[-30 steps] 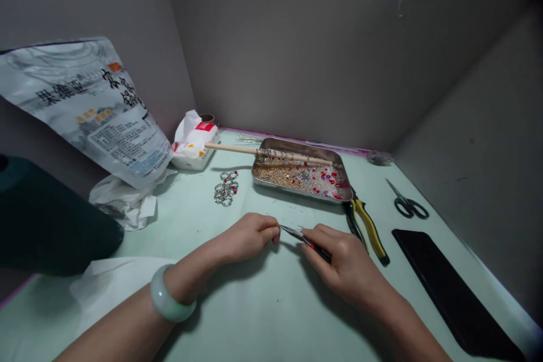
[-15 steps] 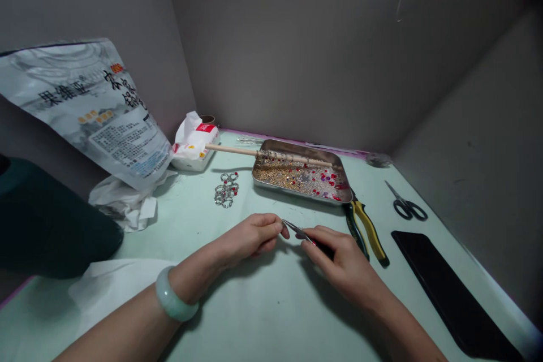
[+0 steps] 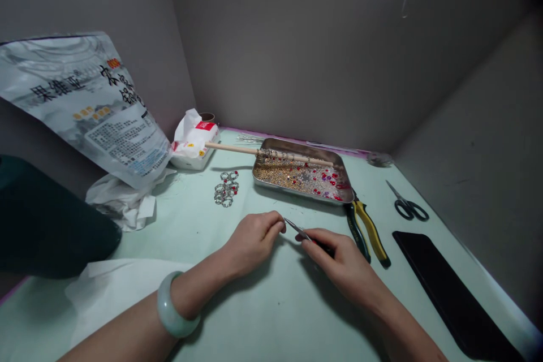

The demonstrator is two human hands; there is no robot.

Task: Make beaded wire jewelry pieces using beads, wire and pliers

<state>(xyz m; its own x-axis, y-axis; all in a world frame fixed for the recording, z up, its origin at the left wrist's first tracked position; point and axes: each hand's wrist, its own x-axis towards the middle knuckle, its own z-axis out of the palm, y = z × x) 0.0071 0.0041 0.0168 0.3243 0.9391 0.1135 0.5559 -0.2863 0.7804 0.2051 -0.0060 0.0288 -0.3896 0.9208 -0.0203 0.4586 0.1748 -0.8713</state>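
Note:
My right hand (image 3: 337, 251) is closed around a pair of fine-tipped pliers (image 3: 300, 230), dark at the handle, whose metal tips point up and left. Those tips come right up to the fingertips of my left hand (image 3: 258, 237). Its thumb and fingers are pinched together, and whatever they hold is too small or hidden to make out. A pale green bangle (image 3: 172, 305) circles the left wrist. Beyond the hands lies a small heap of beaded rings (image 3: 227, 188) with red beads. A metal tray (image 3: 292, 193) of gold, clear and red beads stands behind, with a wooden stick (image 3: 233, 149) across it.
Yellow-and-black pliers (image 3: 371, 232) lean by the tray. Scissors (image 3: 405, 203) and a black phone-like slab (image 3: 449, 288) lie at the right. On the left are a large foil pouch (image 3: 106, 107), a tissue pack (image 3: 195, 141), crumpled tissue (image 3: 123, 201) and a dark green container (image 3: 51, 226).
My left hand has turned a little, its fingers curling in more at the plier tips. The right hand stays nearly in place with the pliers.

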